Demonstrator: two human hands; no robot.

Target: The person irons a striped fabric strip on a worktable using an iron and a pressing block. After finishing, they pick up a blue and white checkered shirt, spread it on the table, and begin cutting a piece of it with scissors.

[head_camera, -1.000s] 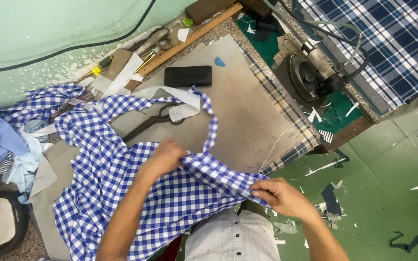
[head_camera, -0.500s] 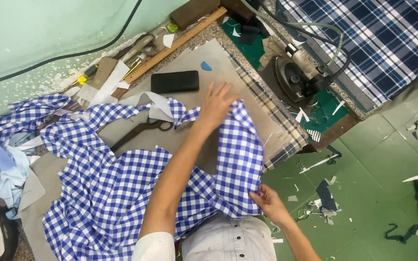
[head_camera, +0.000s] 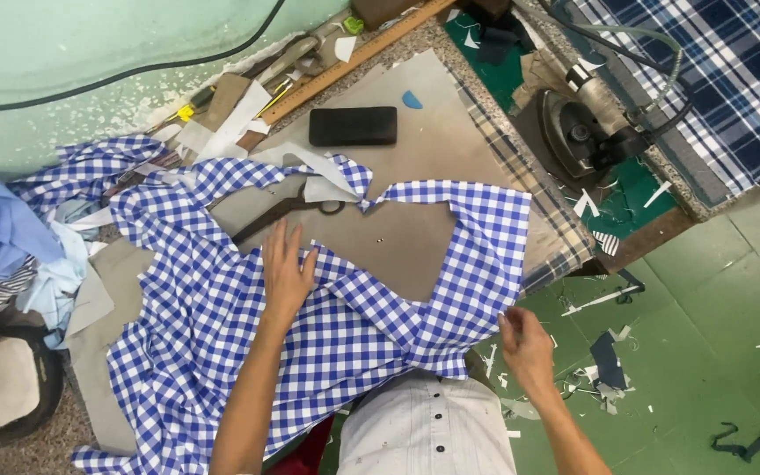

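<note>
Two bare hands work at a blue-and-white checked cloth (head_camera: 248,325) spread over a grey board (head_camera: 415,167) on the bench. Left of the cloth lies a heap of pale blue and striped fabric (head_camera: 2,255). The left hand (head_camera: 286,274) lies flat on the cloth, fingers spread apart, gripping nothing. Just beyond it, partly under the cloth's edge, are dark scissors (head_camera: 288,211); farther back rests a black oblong block (head_camera: 353,126). The right hand (head_camera: 527,343) hovers loosely open just off the cloth's right corner. Beyond that corner sits an iron (head_camera: 578,136).
</note>
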